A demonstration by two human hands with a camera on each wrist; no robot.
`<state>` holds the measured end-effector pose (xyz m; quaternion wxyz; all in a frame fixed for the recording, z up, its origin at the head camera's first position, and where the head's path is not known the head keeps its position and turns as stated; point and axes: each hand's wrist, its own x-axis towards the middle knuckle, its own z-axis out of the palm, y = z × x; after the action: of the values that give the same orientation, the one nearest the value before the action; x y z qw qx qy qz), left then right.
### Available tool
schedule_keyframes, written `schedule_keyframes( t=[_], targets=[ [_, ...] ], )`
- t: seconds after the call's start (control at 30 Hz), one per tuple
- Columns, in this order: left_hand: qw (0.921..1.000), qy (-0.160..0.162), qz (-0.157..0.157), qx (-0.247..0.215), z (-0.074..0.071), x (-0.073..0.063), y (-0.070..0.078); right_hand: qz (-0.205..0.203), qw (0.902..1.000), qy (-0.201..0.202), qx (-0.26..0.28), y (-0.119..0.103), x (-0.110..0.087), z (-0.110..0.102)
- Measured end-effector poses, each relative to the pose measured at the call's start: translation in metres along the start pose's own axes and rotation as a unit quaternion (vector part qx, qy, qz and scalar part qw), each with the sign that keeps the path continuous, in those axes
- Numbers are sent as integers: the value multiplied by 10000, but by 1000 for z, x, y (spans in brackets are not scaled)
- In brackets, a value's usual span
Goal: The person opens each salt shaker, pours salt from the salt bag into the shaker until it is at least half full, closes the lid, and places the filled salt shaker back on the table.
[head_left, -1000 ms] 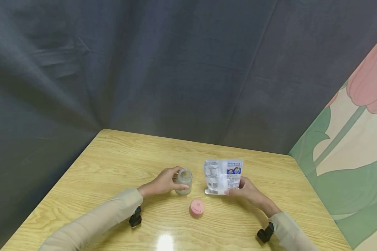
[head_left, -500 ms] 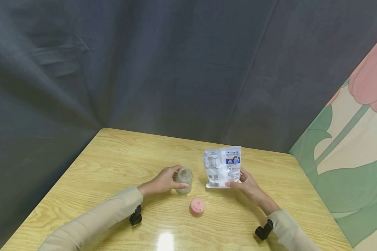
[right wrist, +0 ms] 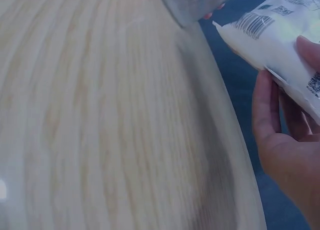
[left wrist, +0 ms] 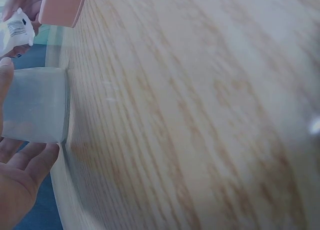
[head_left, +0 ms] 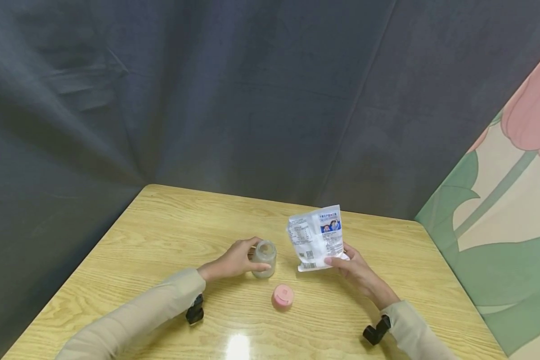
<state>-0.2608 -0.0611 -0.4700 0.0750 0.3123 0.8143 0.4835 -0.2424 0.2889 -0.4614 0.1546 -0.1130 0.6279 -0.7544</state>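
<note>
My left hand grips a small uncapped glass jar that stands upright on the table, thumb on the near side and fingers behind. In the left wrist view the frosted-looking jar rests with its base on the wood. My right hand holds a white printed plastic bag by its lower right corner, thumb in front and fingers beneath. The bag is tilted to the left and raised over the table, as the right wrist view of the bag shows. Between the hands lies a pink round lid.
The wooden table has a rounded far left corner. A dark curtain hangs right behind it. On the right is a wall panel with painted tulips. Black wrist cameras sit under both sleeves.
The right hand has lifted the bag off the table and tipped its top toward the left, nearer the jar. The left hand and jar stay in place.
</note>
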Motion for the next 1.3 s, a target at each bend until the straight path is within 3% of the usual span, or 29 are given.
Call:
schedule_keyframes(
  t=[0.2, 0.57, 0.97, 1.3],
  targets=[
    [10000, -36, -46, 33, 0, -1, 2, -63, 9984, 19, 569, -1, 3, 1],
    [10000, -62, -23, 48, -2, -1, 3, -67, 9923, 626, 1062, -4, 3, 6],
    [10000, -50, 22, -49, 0, -1, 0, 83, 9800, -151, 1983, -4, 3, 7],
    [10000, -44, -9, -40, -1, -1, 3, 157, 9723, -382, 2300, -3, 3, 9]
  ],
)
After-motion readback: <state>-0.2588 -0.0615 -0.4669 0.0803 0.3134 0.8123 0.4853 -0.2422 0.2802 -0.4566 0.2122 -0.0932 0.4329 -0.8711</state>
